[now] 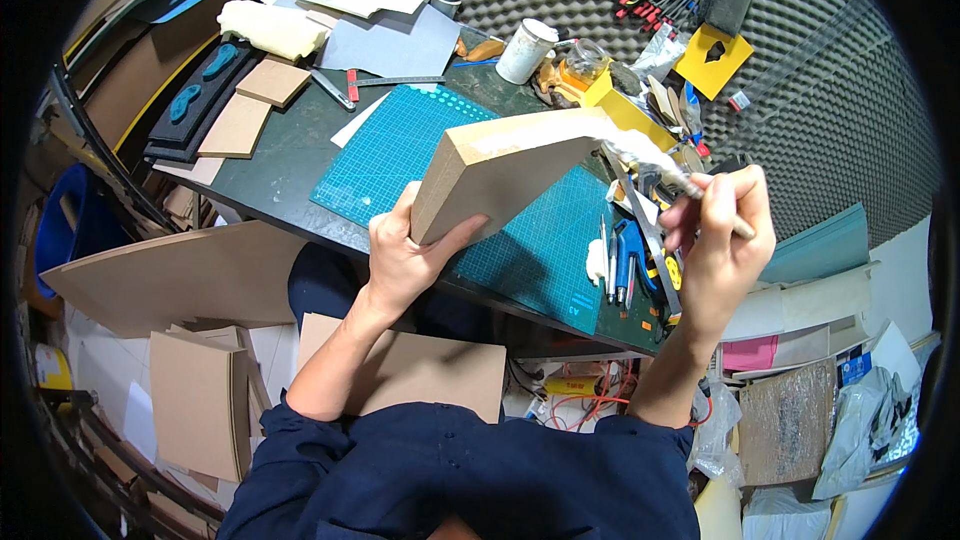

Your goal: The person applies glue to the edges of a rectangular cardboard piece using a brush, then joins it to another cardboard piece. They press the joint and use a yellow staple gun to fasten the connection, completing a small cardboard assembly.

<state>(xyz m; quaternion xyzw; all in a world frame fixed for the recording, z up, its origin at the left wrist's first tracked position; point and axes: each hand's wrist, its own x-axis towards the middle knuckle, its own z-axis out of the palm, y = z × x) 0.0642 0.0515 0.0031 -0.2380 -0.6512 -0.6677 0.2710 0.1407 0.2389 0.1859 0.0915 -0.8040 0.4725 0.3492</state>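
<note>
My left hand grips the near end of a thick brown fibreboard panel, thumb on its face. The panel is tilted up above a teal cutting mat, clear of it. In my right hand is a thin-handled brush, pinched between thumb and fingers. Its head is thickly coated in something white and meets the far right end of the panel's upper edge. A pale, wet-looking streak runs along part of that edge. The bristles themselves are hidden under the white coating.
A white tub stands behind the panel. A red-and-steel square and small boards lie at the left. Knives and pens crowd the mat's right side. Tools hang on the foam wall. Large boards lean below the table.
</note>
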